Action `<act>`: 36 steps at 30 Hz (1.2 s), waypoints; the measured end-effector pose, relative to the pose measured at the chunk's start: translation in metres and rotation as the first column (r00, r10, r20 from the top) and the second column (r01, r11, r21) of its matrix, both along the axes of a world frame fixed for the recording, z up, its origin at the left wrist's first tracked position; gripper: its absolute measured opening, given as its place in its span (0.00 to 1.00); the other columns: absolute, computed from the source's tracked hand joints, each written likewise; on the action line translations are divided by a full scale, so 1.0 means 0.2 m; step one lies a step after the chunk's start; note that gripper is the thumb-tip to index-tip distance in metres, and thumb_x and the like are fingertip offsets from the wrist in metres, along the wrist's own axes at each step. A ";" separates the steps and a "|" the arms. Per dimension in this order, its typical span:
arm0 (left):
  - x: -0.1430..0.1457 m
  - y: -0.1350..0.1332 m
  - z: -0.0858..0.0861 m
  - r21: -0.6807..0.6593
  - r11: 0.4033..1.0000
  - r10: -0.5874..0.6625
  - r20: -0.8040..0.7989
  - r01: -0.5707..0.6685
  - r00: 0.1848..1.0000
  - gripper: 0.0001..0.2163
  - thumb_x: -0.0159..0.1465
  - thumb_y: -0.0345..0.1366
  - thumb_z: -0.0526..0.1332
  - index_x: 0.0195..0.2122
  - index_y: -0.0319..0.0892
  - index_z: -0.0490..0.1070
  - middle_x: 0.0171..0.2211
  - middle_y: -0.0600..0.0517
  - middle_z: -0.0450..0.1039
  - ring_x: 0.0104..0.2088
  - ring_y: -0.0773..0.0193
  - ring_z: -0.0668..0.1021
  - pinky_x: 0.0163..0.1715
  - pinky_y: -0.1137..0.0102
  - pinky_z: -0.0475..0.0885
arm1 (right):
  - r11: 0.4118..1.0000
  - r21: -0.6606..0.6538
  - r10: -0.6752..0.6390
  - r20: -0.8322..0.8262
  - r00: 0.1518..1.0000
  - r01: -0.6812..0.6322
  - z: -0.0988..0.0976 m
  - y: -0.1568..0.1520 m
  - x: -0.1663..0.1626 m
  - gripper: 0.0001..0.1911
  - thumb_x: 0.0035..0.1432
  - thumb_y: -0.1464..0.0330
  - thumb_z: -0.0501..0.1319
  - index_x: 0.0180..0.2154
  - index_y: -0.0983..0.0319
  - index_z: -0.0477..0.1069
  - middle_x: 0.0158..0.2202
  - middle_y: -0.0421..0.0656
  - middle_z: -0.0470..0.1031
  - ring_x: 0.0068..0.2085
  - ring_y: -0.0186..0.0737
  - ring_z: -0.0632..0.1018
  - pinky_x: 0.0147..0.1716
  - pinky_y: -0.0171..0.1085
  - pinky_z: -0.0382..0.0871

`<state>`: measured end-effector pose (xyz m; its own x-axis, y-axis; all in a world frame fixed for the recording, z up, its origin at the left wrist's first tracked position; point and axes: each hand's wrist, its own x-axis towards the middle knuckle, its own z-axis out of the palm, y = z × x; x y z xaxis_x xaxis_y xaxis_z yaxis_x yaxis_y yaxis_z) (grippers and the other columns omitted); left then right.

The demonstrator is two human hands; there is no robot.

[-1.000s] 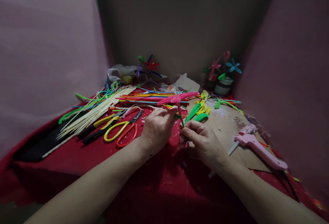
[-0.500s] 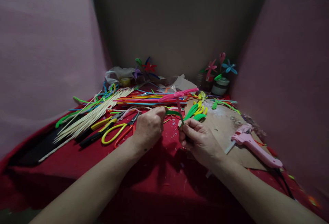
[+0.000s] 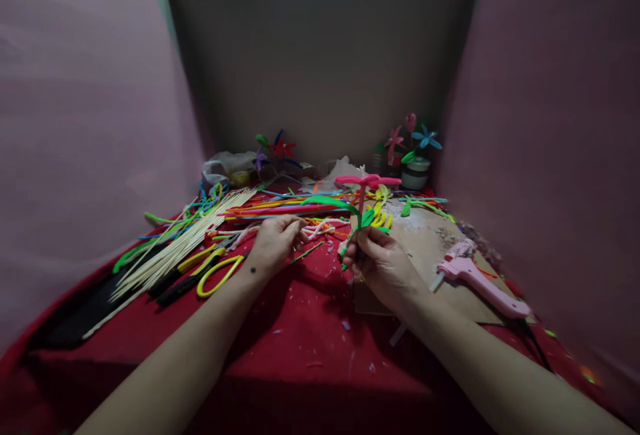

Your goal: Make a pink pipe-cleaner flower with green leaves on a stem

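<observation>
My right hand (image 3: pixel 377 258) pinches the green stem of a pipe-cleaner flower and holds it upright over the table. The flower (image 3: pixel 367 182) has pink petals spread flat and a pink upper stem. A long green leaf (image 3: pixel 330 202) arches out to the left from the stem, and shorter green leaves (image 3: pixel 369 217) stand just above my fingers. My left hand (image 3: pixel 277 242) is apart from the flower, its fingers loosely bent with nothing visible in them. It hovers by the yellow-handled scissors (image 3: pixel 220 278) and hides part of them.
Wooden sticks (image 3: pixel 173 248) and black-and-yellow pliers (image 3: pixel 193 275) lie left. Loose pipe cleaners (image 3: pixel 280 207) spread across the back. On the right, a pink glue gun (image 3: pixel 483 278) rests on cardboard (image 3: pixel 415 248). Finished flowers stand in a jar (image 3: pixel 416 174) behind.
My left hand has let go of the long green leaf and moved left and down. The leaf now arches free. My right hand still holds the flower, now more upright. The view has shifted slightly.
</observation>
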<state>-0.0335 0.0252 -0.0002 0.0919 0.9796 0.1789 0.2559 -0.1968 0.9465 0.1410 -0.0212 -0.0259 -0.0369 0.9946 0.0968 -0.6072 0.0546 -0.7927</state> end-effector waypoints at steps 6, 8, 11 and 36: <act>0.13 -0.08 0.00 -0.105 0.944 -0.294 0.169 0.313 0.941 0.13 0.53 0.42 0.62 0.32 0.37 0.73 0.24 0.51 0.72 0.21 0.70 0.70 0.19 0.75 0.63 | 0.998 0.041 0.047 -0.018 0.999 -0.047 -0.01 0.00 -0.01 0.12 0.44 0.63 0.68 0.25 0.65 0.70 0.20 0.39 0.72 0.20 0.30 0.70 0.19 0.30 0.62; 0.17 -0.10 -0.01 -0.102 0.902 -0.397 0.187 0.420 0.899 0.13 0.55 0.43 0.61 0.29 0.37 0.73 0.22 0.52 0.71 0.21 0.70 0.70 0.22 0.74 0.63 | 0.995 0.040 0.095 -0.021 0.995 -0.094 -0.01 0.00 -0.02 0.13 0.43 0.63 0.68 0.26 0.65 0.71 0.19 0.38 0.71 0.19 0.29 0.69 0.18 0.29 0.61; 0.19 -0.09 -0.01 -0.108 0.872 -0.444 0.240 0.478 0.863 0.12 0.56 0.43 0.60 0.29 0.37 0.72 0.20 0.53 0.68 0.21 0.69 0.70 0.23 0.73 0.64 | 0.990 0.024 0.137 -0.013 0.990 -0.137 -0.01 0.00 -0.02 0.13 0.44 0.62 0.68 0.25 0.67 0.71 0.18 0.39 0.70 0.18 0.28 0.68 0.17 0.29 0.60; 0.24 -0.06 -0.01 -0.119 0.922 -0.321 0.294 0.367 0.901 0.11 0.53 0.43 0.62 0.27 0.39 0.68 0.19 0.56 0.65 0.16 0.72 0.67 0.15 0.76 0.63 | 0.992 0.098 0.007 0.598 0.801 -0.082 -0.06 0.02 -0.04 0.06 0.53 0.68 0.55 0.26 0.62 0.66 0.17 0.35 0.65 0.16 0.27 0.64 0.14 0.28 0.55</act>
